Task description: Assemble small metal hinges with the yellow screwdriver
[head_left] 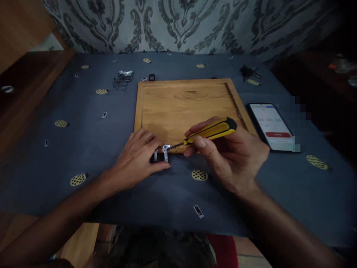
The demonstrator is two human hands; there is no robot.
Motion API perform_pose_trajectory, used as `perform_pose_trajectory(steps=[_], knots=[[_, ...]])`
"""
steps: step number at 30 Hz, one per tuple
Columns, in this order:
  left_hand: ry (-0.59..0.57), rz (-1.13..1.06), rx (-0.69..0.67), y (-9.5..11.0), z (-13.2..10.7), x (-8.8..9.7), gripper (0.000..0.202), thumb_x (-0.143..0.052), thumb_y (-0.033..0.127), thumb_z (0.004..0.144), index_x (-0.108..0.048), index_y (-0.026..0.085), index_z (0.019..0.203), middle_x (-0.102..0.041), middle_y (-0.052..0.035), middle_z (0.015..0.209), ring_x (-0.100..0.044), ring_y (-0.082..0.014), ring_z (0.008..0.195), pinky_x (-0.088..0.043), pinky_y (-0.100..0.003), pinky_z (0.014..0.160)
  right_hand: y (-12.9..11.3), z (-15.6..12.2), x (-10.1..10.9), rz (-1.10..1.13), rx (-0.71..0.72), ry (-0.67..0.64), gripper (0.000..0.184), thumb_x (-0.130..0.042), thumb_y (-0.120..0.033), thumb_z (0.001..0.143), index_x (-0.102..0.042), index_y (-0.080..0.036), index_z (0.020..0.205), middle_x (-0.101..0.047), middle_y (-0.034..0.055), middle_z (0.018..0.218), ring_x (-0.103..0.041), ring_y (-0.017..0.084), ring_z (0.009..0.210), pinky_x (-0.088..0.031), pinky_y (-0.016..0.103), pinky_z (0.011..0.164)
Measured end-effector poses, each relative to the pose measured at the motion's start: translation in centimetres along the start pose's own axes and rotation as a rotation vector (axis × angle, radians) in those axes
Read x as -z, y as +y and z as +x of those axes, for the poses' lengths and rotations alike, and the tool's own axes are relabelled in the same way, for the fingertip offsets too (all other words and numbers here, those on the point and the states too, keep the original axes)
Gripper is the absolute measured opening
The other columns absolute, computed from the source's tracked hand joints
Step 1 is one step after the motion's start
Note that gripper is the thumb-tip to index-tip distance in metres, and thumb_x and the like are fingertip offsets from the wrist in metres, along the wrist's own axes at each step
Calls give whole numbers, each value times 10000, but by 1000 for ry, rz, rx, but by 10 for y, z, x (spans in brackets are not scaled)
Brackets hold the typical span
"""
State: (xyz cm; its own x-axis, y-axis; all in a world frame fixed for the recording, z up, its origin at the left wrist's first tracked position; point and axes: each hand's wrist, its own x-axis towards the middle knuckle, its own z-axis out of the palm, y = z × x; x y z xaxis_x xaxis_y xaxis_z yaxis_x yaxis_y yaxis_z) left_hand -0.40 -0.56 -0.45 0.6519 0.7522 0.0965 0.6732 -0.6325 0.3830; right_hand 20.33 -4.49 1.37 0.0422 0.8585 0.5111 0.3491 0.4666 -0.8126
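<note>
At centre frame the left hand pinches a small silver metal bracket against the framed wooden panel's near edge. The right hand grips a yellow-and-black screwdriver, tip on it. More metal fittings lie loose upper left.

One screwdriver, one board, one phone.
</note>
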Motion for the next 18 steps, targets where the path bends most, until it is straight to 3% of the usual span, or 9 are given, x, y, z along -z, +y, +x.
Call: perform_pose_trajectory(steps=[6,18], knots=[[-4,-4,2,0,0,0,347,-796,449,870,-679,198,1079,-659,-57,1074,-573,-280,1074,-451,-415,888,-3,2,0,-19,-12,19,172,-707,-439,942,-695,-288,860,-716,-13,830,-677,141,536,-570,329,538],[-6,-8,7,0,0,0,345,-802,460,862,-682,190,1041,-657,-57,1054,-575,-283,1059,-448,-416,882,4,1,0,17,7,-37,152,-731,-402,929,-693,-269,863,-718,-15,832,-688,137,546,-563,310,559]])
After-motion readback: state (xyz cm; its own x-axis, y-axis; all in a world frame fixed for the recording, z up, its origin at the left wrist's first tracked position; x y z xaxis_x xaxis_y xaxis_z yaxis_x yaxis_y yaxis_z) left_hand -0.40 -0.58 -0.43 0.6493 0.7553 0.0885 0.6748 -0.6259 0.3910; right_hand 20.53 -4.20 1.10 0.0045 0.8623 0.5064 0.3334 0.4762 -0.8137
